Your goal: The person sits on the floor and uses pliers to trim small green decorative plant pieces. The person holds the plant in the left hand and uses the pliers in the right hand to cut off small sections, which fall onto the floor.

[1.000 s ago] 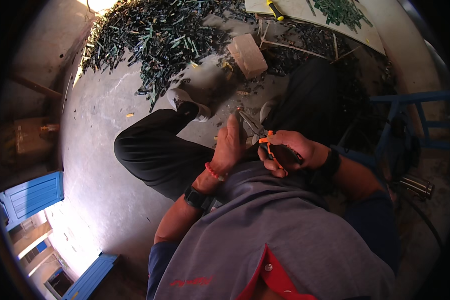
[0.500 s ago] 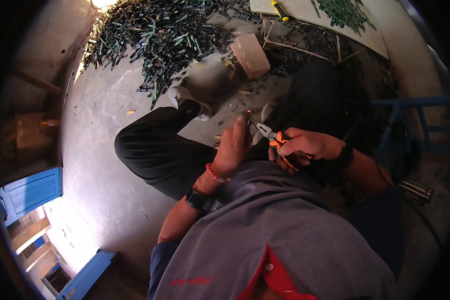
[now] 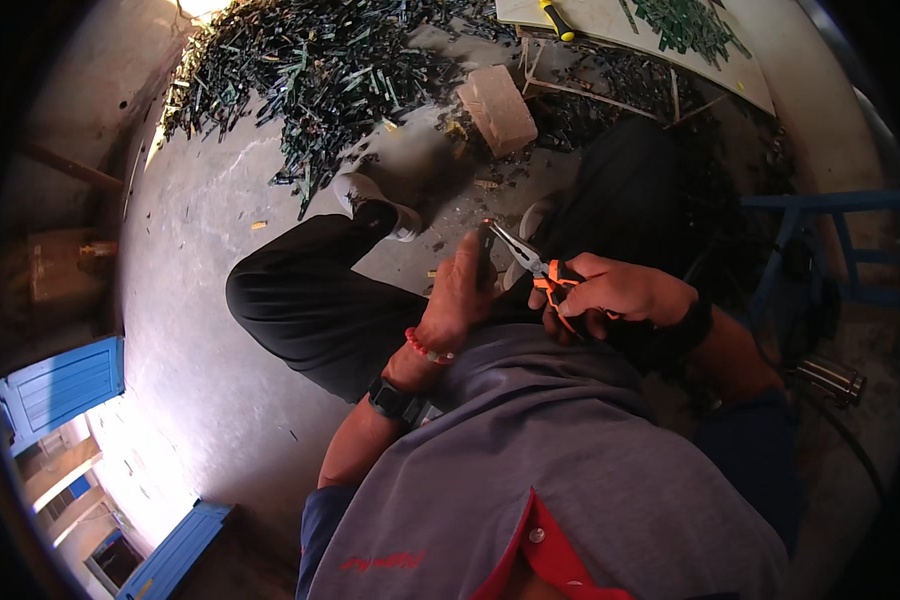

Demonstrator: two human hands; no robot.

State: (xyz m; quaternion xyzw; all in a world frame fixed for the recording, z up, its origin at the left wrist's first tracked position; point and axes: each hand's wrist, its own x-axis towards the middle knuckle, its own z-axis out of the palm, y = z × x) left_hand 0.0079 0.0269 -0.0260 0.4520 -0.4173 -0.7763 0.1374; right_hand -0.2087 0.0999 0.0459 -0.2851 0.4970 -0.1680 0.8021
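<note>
My right hand [image 3: 620,290] is wrapped round the orange-and-black handles of long-nose pliers [image 3: 520,246]. Their metal jaws point up and to the left, and at the tip shows a tiny coppery bit [image 3: 488,221]. Just left of the jaws, my left hand [image 3: 458,288] is closed, with its fingers pointing up. A narrow dark piece [image 3: 486,243] shows along its fingertips, close to the plier tip; its kind is too dim to make out. Both hands are in front of my lap, between my bent knees.
A large heap of dark and green strips [image 3: 320,80] spreads over the floor ahead. Nearby lies a brick-like block [image 3: 500,110]. At the far right, a pale board [image 3: 595,25] bears a yellow-and-black handled tool [image 3: 558,20] and green strips [image 3: 685,30]. A blue metal frame [image 3: 830,205] stands right.
The plier jaws have swung upward and spread a little more into view beside my left hand. My left fingers have straightened slightly. The coppery bit has shifted slightly left.
</note>
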